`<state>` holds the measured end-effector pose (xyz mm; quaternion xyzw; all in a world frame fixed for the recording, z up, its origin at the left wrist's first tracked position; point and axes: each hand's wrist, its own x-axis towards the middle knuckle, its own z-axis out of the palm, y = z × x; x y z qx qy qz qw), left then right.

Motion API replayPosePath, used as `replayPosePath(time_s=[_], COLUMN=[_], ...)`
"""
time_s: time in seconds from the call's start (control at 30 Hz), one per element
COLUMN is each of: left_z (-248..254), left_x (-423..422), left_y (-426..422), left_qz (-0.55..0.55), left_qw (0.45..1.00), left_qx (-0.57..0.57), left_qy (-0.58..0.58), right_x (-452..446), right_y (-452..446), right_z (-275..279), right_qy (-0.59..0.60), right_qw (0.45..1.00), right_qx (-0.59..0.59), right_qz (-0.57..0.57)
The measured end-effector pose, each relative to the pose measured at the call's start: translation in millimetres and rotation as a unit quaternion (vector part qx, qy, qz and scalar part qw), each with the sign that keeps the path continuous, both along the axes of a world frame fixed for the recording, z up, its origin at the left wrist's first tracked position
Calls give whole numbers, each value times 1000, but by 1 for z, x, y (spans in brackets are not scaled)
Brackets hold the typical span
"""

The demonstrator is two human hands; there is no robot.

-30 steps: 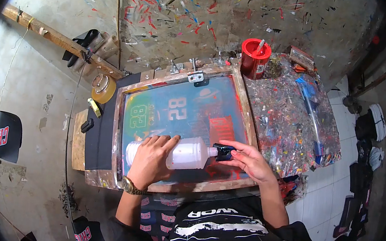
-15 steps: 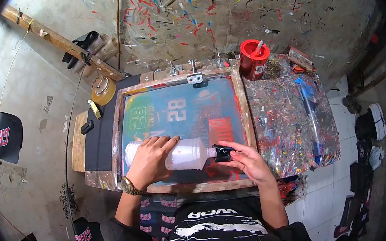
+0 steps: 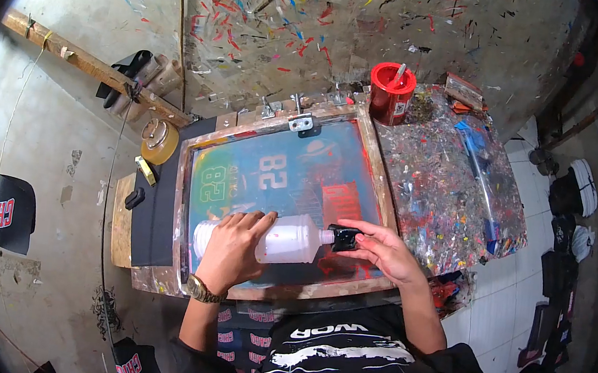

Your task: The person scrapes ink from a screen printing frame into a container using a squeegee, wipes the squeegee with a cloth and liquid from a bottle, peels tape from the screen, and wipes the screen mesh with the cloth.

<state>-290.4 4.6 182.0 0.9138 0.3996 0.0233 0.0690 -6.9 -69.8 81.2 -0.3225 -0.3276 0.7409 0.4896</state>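
A white plastic bottle point(image 3: 290, 239) lies sideways above the near half of a wood-framed printing screen point(image 3: 297, 137), its neck pointing right. My left hand point(image 3: 234, 244) is wrapped over the body of the bottle from above, near its left end. At the neck, the fingers of my right hand point(image 3: 385, 252) pinch a black cap-like piece point(image 3: 344, 239). The blue mesh below carries stencil shapes, including "28" figures and a red-stained block. Part of the bottle is hidden under my left hand.
A red paint can point(image 3: 391, 98) with a stick in it stands past the screen's far right corner. A metal hinge clamp point(image 3: 301, 122) grips the far edge. A paint-spattered tabletop point(image 3: 431, 178) and a tape roll point(image 3: 159, 141) flank the screen.
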Motion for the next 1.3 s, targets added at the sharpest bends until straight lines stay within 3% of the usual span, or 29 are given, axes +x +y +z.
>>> replayPosePath(time_s=[0.57,0.9,0.97,1.03,1.17,1.23,1.3], left_z=[-6,-18,-29,-26,-23,-37,-33], left_x=[-4,-6,-6,5,47,78,124], left_y=[3,9,16,24,49,70,87], left_qz=[-4,26,31,47,72,43,11], left_qw=[1000,991,969,965,918,829,802], left_qx=[-2,-68,-77,-91,-116,-217,-293], left_qy=[-13,-111,-233,-241,-372,-514,-521], right_x=[1,10,12,15,14,9,8], right_y=[4,17,19,23,23,19,17], right_z=[5,29,33,35,7,-3,-15], right_qy=[-7,40,52,25,83,70,71], right_qw=[1000,999,998,998,996,998,997], right_qx=[12,27,33,52,20,7,-22], right_qz=[0,14,2,-1,2,-4,32])
